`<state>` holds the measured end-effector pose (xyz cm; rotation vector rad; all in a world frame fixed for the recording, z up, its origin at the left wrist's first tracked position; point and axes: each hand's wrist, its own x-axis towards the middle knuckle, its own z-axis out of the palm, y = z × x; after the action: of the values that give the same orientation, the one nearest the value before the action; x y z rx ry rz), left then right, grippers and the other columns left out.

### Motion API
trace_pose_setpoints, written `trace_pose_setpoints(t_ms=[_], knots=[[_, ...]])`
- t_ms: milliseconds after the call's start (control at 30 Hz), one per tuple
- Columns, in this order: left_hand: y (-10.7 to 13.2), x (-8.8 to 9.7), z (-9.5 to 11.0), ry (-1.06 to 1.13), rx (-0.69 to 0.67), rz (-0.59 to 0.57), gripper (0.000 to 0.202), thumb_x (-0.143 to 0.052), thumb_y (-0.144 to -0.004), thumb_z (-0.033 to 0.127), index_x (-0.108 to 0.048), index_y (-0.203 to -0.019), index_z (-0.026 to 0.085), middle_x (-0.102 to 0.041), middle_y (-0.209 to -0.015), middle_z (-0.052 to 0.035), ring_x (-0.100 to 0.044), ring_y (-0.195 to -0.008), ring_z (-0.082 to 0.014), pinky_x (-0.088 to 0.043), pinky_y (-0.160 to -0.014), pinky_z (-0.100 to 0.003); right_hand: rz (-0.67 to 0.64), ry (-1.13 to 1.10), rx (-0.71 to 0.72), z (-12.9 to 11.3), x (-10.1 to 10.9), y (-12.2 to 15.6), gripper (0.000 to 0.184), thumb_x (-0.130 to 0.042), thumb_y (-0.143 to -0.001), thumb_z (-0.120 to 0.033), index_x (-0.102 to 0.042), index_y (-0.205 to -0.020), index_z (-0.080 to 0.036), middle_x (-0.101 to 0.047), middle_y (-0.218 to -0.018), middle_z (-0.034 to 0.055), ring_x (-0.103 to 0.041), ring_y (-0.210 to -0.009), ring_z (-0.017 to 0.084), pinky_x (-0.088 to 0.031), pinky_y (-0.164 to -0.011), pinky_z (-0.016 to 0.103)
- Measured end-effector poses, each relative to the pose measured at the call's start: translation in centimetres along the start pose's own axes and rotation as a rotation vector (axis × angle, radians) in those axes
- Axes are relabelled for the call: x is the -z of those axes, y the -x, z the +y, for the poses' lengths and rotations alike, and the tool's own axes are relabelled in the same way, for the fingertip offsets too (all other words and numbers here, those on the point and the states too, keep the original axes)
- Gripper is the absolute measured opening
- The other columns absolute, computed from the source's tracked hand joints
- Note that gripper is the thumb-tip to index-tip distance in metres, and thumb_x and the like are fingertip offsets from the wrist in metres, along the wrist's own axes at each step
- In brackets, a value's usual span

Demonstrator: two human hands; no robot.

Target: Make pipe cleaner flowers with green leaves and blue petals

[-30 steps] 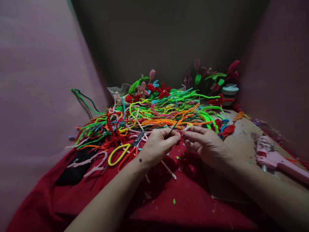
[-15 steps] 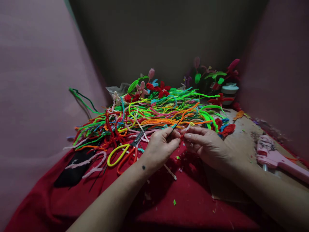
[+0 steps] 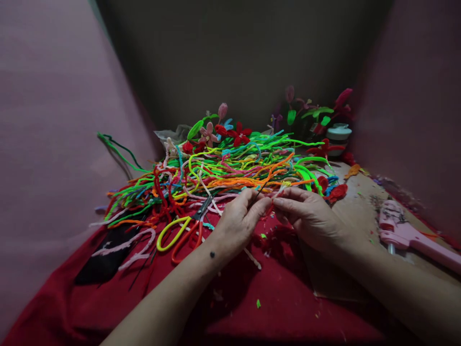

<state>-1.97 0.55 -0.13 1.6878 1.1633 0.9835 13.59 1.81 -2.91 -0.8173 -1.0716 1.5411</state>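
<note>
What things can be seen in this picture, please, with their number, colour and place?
pipe cleaners: many, mixed bright colours, heaped at centre
flowers: several, red and pink, behind the heap
scissors: one, yellow and orange handles, left of the hands
glue gun: one, pink, far right
jar: one, pale, back right
cloth: one, red, spread in front
board: one, brown, on the right, under the glue gun
wire: one, thin and dark, pinched between both hands
left hand: one, bare, centre, fingertips on the wire
right hand: one, bare, right of centre, fingertips meeting the left ones
</note>
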Motion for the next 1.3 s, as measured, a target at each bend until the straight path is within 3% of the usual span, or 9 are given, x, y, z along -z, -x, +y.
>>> trace_pose_setpoints(t_ms=[167, 367, 533, 767, 1067, 1300], knots=[[0.2, 0.3, 0.3, 0.075, 0.001, 0.07, 0.027, -0.035, -0.089, 0.037, -0.053, -0.082, 0.019, -0.054, -0.067, 0.0021, -0.037, -0.05, -0.0076, -0.032, -0.05, -0.02, 0.004, -0.047, -0.023, -0.1, -0.1, 0.0, 0.014, -0.073, -0.064, -0.021, -0.061, -0.068, -0.015, -0.059, -0.065, -0.0005, -0.05, -0.054, 0.008, -0.036, -0.05, 0.022], [0.3, 0.2, 0.1, -0.13, -0.16, 0.087, 0.021, -0.047, -0.084, 0.023, -0.067, -0.084, 0.019, -0.062, -0.081, -0.0031, -0.053, -0.077, -0.0145, -0.04, -0.072, -0.024, 0.022, -0.124, -0.067, -0.1, 0.1, -0.2, 0.018, -0.075, -0.061, -0.021, -0.06, -0.07, -0.016, -0.065, -0.071, 0.0008, -0.055, -0.056, 0.009, -0.041, -0.053, 0.022], [0.5, -0.4, -0.6, -0.13, -0.239, 0.118, 0.019, -0.048, -0.083, 0.021, -0.062, -0.096, 0.021, -0.064, -0.093, -0.0037, -0.057, -0.088, -0.0152, -0.042, -0.08, -0.025, 0.034, -0.149, -0.067, -0.2, 0.1, -0.2, 0.016, -0.075, -0.061, -0.019, -0.062, -0.07, -0.016, -0.064, -0.071, -0.0007, -0.056, -0.059, 0.009, -0.042, -0.057, 0.023], [0.6, -1.0, -0.8, -0.04, -0.167, 0.052, 0.013, -0.05, -0.082, 0.02, -0.056, -0.094, 0.022, -0.062, -0.087, 0.0, -0.057, -0.077, -0.0107, -0.043, -0.072, -0.021, 0.03, -0.172, -0.049, -0.3, -0.1, -0.1, 0.017, -0.076, -0.059, -0.016, -0.062, -0.069, -0.016, -0.061, -0.065, -0.0028, -0.055, -0.056, 0.007, -0.042, -0.056, 0.022], [0.6, -1.5, -1.3, -0.05, -0.171, 0.089, 0.011, -0.051, -0.082, 0.022, -0.058, -0.09, 0.021, -0.061, -0.082, -0.0003, -0.056, -0.074, -0.0108, -0.043, -0.07, -0.021, 0.061, -0.222, -0.084, 0.1, -0.1, 0.0, 0.024, -0.079, -0.055, -0.016, -0.061, -0.071, -0.018, -0.061, -0.069, -0.0039, -0.055, -0.059, 0.007, -0.04, -0.054, 0.02], [0.8, -1.7, -1.3, -0.073, -0.123, 0.06, 0.016, -0.047, -0.085, 0.028, -0.058, -0.09, 0.019, -0.058, -0.073, 0.0014, -0.047, -0.048, -0.0052, -0.037, -0.047, -0.017, 0.007, -0.196, -0.084, 0.2, 0.0, 0.1, 0.02, -0.078, -0.059, -0.018, -0.062, -0.072, -0.018, -0.058, -0.064, -0.0047, -0.05, -0.052, 0.005, -0.036, -0.047, 0.017]])
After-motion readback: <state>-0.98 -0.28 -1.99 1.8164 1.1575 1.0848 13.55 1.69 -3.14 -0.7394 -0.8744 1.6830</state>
